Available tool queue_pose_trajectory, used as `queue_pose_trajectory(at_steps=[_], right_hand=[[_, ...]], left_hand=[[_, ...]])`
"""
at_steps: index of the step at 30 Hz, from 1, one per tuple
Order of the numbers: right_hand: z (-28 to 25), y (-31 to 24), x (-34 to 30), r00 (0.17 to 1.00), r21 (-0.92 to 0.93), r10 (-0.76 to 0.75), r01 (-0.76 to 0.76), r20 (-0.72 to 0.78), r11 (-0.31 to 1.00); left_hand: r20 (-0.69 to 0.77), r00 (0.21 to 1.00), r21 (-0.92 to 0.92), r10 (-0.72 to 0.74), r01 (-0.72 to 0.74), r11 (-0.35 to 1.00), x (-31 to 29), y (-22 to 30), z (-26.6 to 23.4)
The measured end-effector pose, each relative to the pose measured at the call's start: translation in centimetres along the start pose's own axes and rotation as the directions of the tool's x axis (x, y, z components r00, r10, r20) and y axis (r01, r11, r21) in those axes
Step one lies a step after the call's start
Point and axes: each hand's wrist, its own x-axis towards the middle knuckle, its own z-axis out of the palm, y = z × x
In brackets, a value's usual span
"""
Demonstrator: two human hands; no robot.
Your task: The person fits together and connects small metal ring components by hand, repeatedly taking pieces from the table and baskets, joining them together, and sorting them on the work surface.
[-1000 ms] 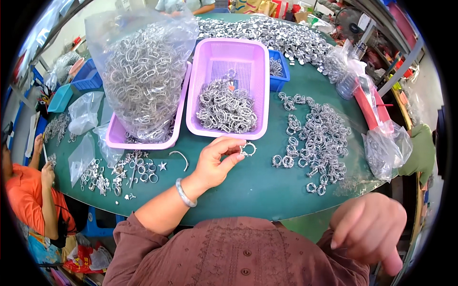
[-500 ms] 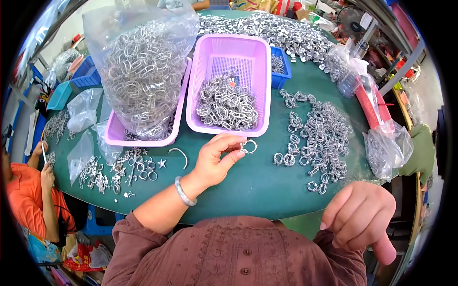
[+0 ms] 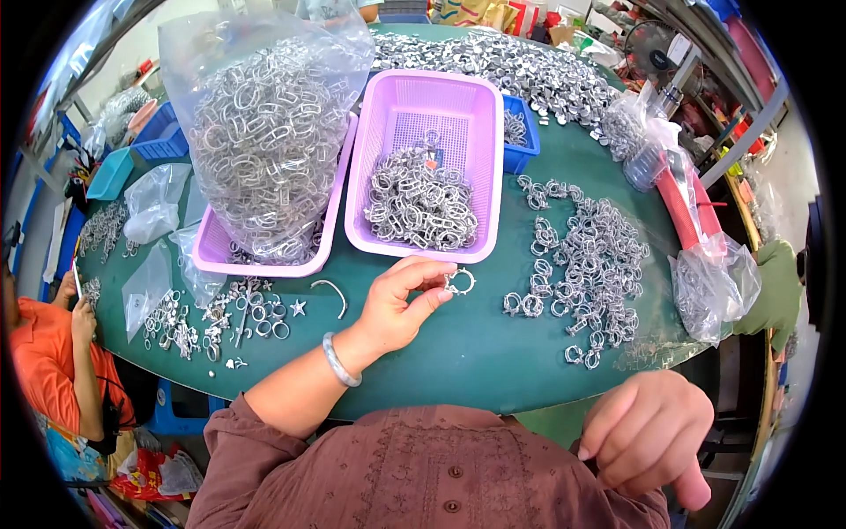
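Note:
Between the thumb and fingertips of my left hand (image 3: 401, 304) is a silver-coloured ring (image 3: 459, 281), held upright just in front of a pink mesh basket (image 3: 358, 216). That basket contains a heap of similar metal rings (image 3: 423, 198). Over the table's right front edge, my right hand (image 3: 648, 432) is closed, its fingers curled toward me. A rounded pink end (image 3: 692, 489) shows below it; I cannot make out whether it is a handle. Nearest that hand is a large pile of rings (image 3: 599, 264) on the green table (image 3: 414, 370).
A clear bag full of metal pieces (image 3: 269, 150) stands in a second pink basket (image 3: 264, 267). Small rings and a star (image 3: 298, 308) lie at left. Behind are a blue bin (image 3: 520, 159) and many flat metal pieces (image 3: 493, 66). Another person (image 3: 57, 366) works at far left.
My right hand has dropped a little and shifted left, still closed. My left hand keeps the ring in nearly the same place. The view has tilted slightly.

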Motion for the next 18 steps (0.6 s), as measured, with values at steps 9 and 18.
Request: queue_pose_trajectory(at_steps=[9, 18], right_hand=[[-0.8, 4.4, -3.3, 0.55, -0.051, 0.463, -0.68, -0.695, 0.731], [0.5, 10.8, -3.9, 0.29, 0.045, 0.598, -0.876, -0.747, 0.481]], left_hand=[[-0.009, 0.999, -0.032, 0.031, -0.031, 0.999, -0.2, -0.6, 0.3], [-0.003, 1.0, -0.017, 0.014, -0.015, 1.0, -0.3, 0.5, 0.0]])
